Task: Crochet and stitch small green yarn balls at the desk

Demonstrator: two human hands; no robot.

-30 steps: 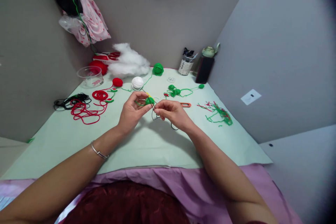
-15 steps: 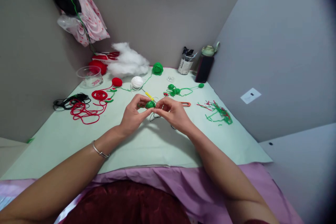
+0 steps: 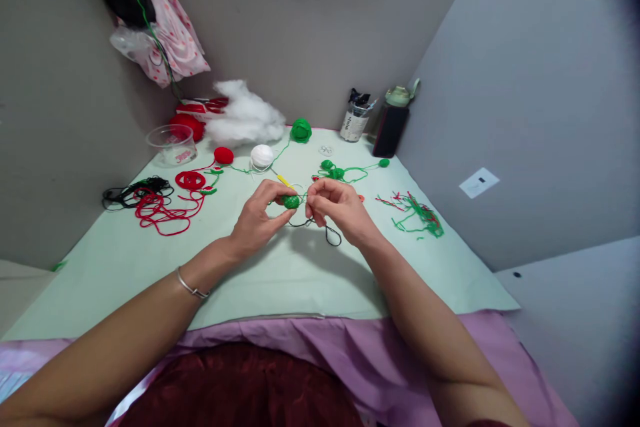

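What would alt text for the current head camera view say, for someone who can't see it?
A person's left hand holds a small green yarn piece above a pale table, the right hand pinched close beside it. Behind them lie a small red ball, a white ball, a green ball and fluffy white stuffing.

We see knobbly, matt yarn in the green piece, and smooth, shiny metal in the bracelet at near left. The tub at far left looks like clear, glossy plastic; the stuffing to its right is fluffy, matt fibre. Near us, the purple cloth is creased and the red cloth has a faint satiny sheen, while the cover looks smooth and matt, as does the right wall
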